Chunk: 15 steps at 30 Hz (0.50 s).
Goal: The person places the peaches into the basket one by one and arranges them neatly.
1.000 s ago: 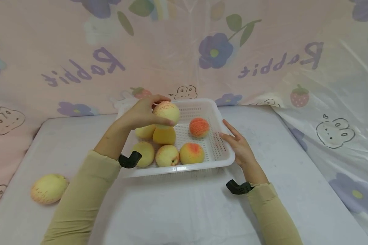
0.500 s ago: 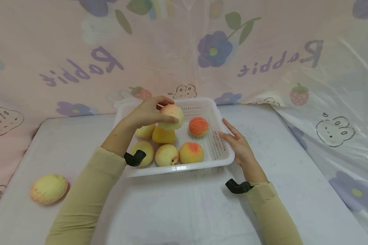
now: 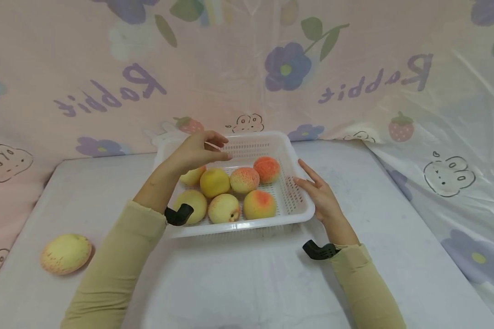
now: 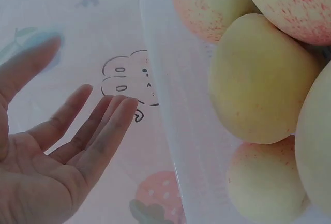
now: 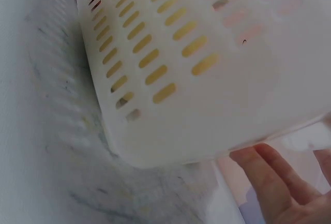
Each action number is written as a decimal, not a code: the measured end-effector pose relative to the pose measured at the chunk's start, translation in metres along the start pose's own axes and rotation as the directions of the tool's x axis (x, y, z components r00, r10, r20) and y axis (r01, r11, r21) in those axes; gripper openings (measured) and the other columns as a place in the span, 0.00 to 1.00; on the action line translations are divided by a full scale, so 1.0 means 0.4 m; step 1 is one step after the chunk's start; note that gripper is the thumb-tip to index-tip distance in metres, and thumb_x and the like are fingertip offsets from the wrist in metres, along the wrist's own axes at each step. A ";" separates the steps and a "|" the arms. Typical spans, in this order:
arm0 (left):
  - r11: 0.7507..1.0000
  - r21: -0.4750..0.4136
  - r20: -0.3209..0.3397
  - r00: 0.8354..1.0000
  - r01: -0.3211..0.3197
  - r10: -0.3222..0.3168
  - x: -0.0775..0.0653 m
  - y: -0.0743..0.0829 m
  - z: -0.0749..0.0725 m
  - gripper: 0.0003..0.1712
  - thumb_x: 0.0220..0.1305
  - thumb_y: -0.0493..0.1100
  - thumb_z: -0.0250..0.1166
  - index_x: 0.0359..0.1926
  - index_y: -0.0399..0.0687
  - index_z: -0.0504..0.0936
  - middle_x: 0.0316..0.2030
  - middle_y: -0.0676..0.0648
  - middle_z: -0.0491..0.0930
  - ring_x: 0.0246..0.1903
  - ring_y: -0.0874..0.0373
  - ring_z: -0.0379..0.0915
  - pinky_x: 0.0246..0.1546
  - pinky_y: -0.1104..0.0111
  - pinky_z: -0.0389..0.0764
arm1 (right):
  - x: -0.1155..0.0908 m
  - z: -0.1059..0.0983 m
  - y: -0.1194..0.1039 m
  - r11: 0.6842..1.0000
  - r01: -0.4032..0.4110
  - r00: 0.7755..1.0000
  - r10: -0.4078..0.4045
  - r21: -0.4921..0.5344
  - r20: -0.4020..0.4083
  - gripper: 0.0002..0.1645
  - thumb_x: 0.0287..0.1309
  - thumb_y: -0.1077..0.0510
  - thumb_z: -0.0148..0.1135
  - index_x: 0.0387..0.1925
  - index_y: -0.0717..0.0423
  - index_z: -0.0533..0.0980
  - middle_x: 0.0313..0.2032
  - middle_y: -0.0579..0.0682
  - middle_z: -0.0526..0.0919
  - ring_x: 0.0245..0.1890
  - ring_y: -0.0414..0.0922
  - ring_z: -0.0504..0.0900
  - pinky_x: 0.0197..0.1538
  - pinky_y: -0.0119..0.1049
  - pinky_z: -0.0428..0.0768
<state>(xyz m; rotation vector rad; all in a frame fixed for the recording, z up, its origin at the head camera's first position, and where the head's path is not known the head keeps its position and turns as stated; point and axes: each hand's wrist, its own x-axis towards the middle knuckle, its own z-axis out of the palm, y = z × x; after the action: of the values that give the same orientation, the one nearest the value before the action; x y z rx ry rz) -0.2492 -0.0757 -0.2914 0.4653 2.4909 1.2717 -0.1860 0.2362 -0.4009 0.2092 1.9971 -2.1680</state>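
Note:
In the head view a white slotted plastic basket [image 3: 296, 214] holds several peaches. A pink-blushed peach [image 3: 244, 180] lies in the middle, between a yellow peach [image 3: 215, 183] and a redder peach [image 3: 266, 169]. Above the basket's back left part hangs my left hand [image 3: 195, 151], holding nothing; the left wrist view shows its fingers [image 4: 111, 136] spread and loosely bent, apart from the fruit. My right hand [image 3: 323, 198] grips the basket's right rim, thumb over the edge. Seen from the right wrist, its fingertips [image 5: 251, 159] touch the rim from outside.
One pale peach [image 3: 66, 254] lies outside the basket on the white-covered table [image 3: 238, 283], at the left. A printed cloth curtain [image 3: 230, 68] rises behind the table and continues along its sides.
My left hand has let go of the peach it held over the basket; that peach now lies among the others, and the hand has drawn slightly back. The right hand stays in place.

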 end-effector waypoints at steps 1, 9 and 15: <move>1.000 0.003 -0.003 1.000 -0.002 0.002 -0.002 -0.001 -0.001 0.29 0.60 0.45 0.68 0.60 0.41 0.72 0.60 0.38 0.71 0.57 0.45 0.70 0.59 0.53 0.71 | 0.000 0.000 0.000 1.000 0.000 1.000 0.000 -0.002 0.001 0.39 0.64 0.51 0.60 0.72 0.29 0.56 0.66 0.62 0.65 0.48 0.42 0.80 0.45 0.40 0.82; 1.000 0.022 -0.040 0.999 -0.012 0.013 -0.025 -0.021 -0.024 0.29 0.60 0.46 0.68 0.60 0.41 0.73 0.59 0.39 0.72 0.56 0.45 0.71 0.57 0.54 0.73 | -0.003 0.001 -0.001 1.000 0.000 1.000 0.000 0.003 -0.005 0.39 0.64 0.50 0.61 0.71 0.28 0.56 0.65 0.61 0.66 0.48 0.42 0.81 0.45 0.40 0.83; 1.000 0.003 -0.056 0.998 -0.017 0.017 -0.046 -0.030 -0.040 0.29 0.60 0.46 0.67 0.60 0.40 0.72 0.58 0.39 0.72 0.56 0.44 0.71 0.57 0.53 0.73 | -0.005 0.000 -0.002 1.000 -0.004 1.000 0.005 0.025 -0.008 0.39 0.63 0.50 0.62 0.71 0.28 0.57 0.57 0.50 0.74 0.47 0.42 0.81 0.44 0.40 0.83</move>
<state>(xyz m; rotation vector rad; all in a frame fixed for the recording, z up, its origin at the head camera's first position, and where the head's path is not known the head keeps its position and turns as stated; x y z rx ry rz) -0.2409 -0.1015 -0.2900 0.4591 2.5399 1.3054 -0.1841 0.2364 -0.3997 0.2258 1.9722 -2.1939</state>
